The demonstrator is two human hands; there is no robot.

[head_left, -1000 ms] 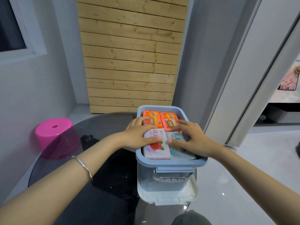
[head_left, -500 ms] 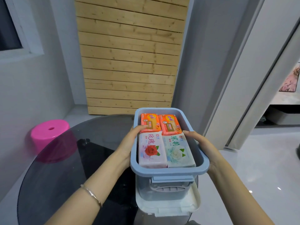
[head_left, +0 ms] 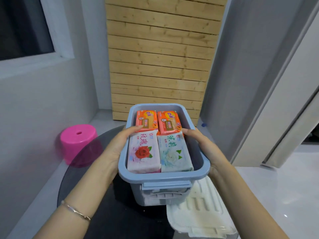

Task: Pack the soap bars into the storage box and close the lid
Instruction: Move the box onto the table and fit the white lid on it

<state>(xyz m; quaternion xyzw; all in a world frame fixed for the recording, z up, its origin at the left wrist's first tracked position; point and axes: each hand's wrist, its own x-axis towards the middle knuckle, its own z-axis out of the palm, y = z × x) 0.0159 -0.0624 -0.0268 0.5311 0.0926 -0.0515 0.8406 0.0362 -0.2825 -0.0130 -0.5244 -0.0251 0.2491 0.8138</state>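
Left of the pale blue rectangular plastic storage box (head_left: 164,178), well apart from it, I see a bright pink round plastic stool (head_left: 78,144) on the floor, partly seen through the dark round glass tabletop (head_left: 89,169). Beyond the box rises a wall panel of pale horizontal wooden slats (head_left: 160,57), and off to its left a white-framed window (head_left: 25,31). Near the box's front right corner lies the white ribbed plastic lid (head_left: 200,211), flat and off the box, its near end reaching past the table edge.

I hold the box between both hands above the tabletop. My left hand (head_left: 114,152) is clamped on the left rim, fingers hooked over the wall; my right hand (head_left: 205,149) grips the right rim the same way. A thin metal bracelet (head_left: 76,211) sits on the left wrist.

The box's long axis runs away from me toward the slats, its latch end facing me. Inside lie four wrapped soap bars, all lengthwise with the box: two orange-wrapped bars (head_left: 158,122) side by side at the far end, a white bar with a red rose (head_left: 143,152) near left, and a white bar with a pale flower (head_left: 174,153) near right, touching one another.
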